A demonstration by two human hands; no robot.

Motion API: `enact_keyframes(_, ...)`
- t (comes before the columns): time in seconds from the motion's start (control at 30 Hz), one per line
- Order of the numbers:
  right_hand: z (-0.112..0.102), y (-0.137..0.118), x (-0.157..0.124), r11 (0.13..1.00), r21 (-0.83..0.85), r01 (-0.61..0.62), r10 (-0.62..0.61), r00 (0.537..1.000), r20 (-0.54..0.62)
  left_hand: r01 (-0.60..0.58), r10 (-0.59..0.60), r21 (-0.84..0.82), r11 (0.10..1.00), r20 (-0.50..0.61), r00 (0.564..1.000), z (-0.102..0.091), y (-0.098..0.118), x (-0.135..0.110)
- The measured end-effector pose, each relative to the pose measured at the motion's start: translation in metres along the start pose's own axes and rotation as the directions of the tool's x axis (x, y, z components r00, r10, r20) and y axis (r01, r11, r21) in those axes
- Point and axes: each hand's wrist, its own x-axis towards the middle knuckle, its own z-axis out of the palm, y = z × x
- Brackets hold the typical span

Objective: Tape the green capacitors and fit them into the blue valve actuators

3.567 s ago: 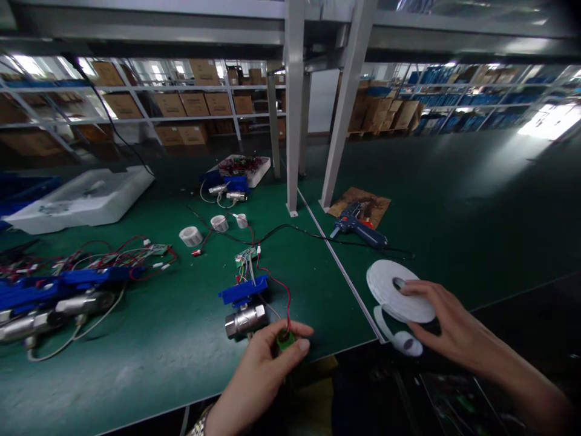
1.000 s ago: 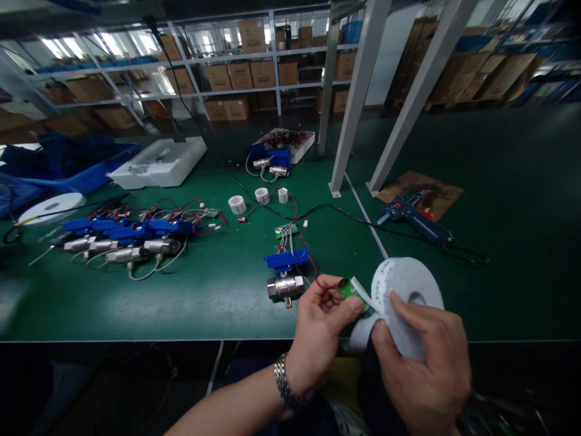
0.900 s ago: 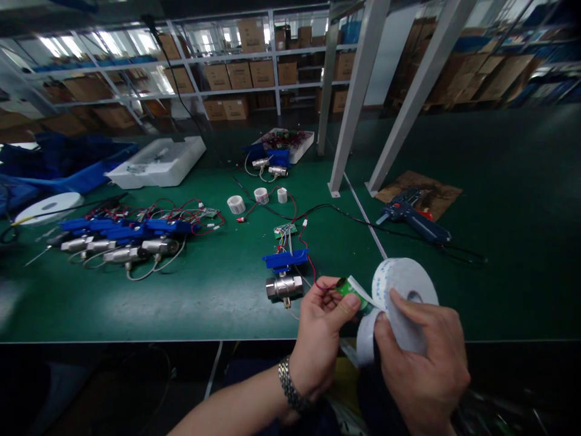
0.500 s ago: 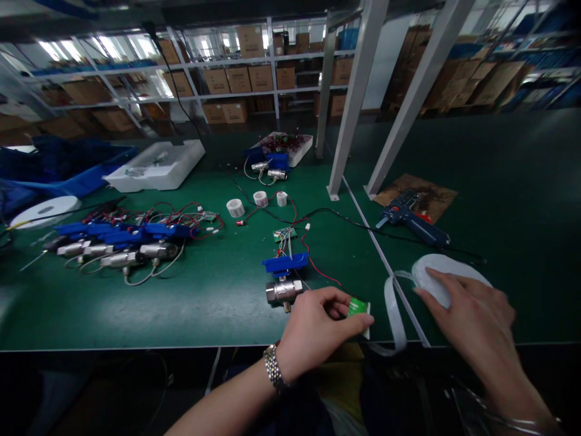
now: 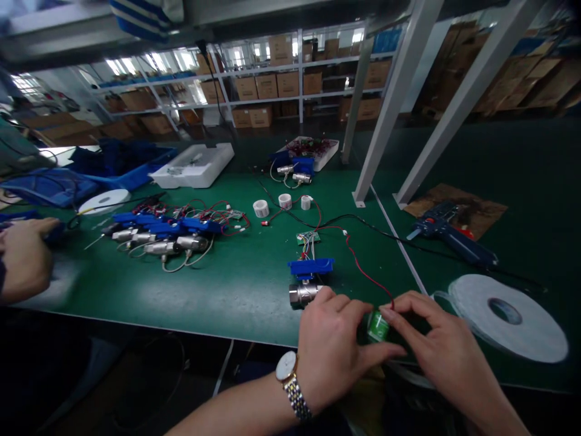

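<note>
Near the front edge of the bench, a small green battery [image 5: 378,326] with a red wire [image 5: 370,277] sits between my two hands. My left hand [image 5: 333,339], with a wristwatch, is closed around its left side. The fingers of my right hand [image 5: 436,336] pinch its upper right end, where the wire runs in. The wire leads back to a green circuit board [image 5: 308,238] by a blue plastic housing [image 5: 311,266]. Below that housing is a metal valve [image 5: 302,295], partly covered by my left hand. To the right lies a roll of white tape [image 5: 531,330].
Several valves with blue housings [image 5: 163,236] lie in a row at left. A co-worker's hand [image 5: 25,260] is at the far left. Three small label rolls [image 5: 284,201] stand mid-bench. A glue gun [image 5: 454,233] rests on cardboard at right, near metal posts [image 5: 399,103].
My right hand has left the tape roll and moved left to the battery, which my left hand keeps holding. The view has shifted, and a co-worker's hand now shows at left.
</note>
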Motion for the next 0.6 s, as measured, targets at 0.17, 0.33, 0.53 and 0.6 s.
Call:
enact_keyframes(0.17, -0.021, 0.016, 0.015, 0.82, 0.411, -0.399, 0.351, 0.917, 0.191, 0.292, -0.286, -0.039, 0.955, -0.365, 0.886, -0.047, -0.04, 0.005)
enact_keyframes(0.33, -0.013, 0.008, 0.025, 0.339, 0.768, -0.543, 0.488, 0.799, 0.35, 0.563, -0.563, -0.078, 0.823, 0.028, 0.826, -0.081, -0.09, 0.033)
enact_keyframes(0.53, 0.005, -0.001, 0.041, 0.202, 0.821, -0.534, 0.525, 0.767, 0.369, 0.608, -0.571, -0.11, 0.786, 0.247, 0.783, -0.08, -0.098, 0.064)
enact_keyframes(0.6, 0.006, -0.002, 0.047, 0.166, 0.836, -0.522, 0.554, 0.751, 0.359, 0.602, -0.556, -0.137, 0.786, 0.27, 0.786, -0.078, -0.096, 0.066)
